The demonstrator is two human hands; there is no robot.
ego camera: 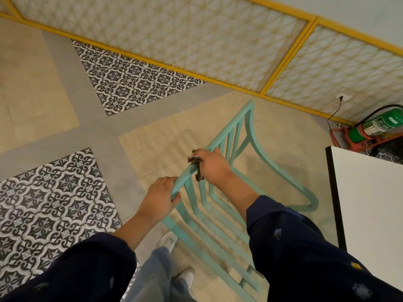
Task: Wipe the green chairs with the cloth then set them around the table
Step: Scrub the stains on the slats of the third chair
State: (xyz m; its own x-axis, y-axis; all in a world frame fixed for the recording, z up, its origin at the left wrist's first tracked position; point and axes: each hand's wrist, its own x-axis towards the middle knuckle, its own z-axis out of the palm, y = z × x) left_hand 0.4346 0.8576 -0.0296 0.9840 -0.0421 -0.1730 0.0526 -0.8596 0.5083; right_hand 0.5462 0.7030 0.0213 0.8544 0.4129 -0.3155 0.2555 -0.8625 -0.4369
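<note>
Both hands grip the top rail of one green chair (231,136), which stands on the tiled floor (65,131) directly in front of the person. Left hand (160,198) is closed around the near end of the rail. Right hand (212,165), further along the same rail, presses a dark cloth (194,157) against it, fingers wrapped over both. White bench (370,203) stands just beside the chair, to the right.

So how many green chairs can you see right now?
1. A single green chair stands on the floor left of the white table, both hands on its top rail. Others may be outside the view.
</note>
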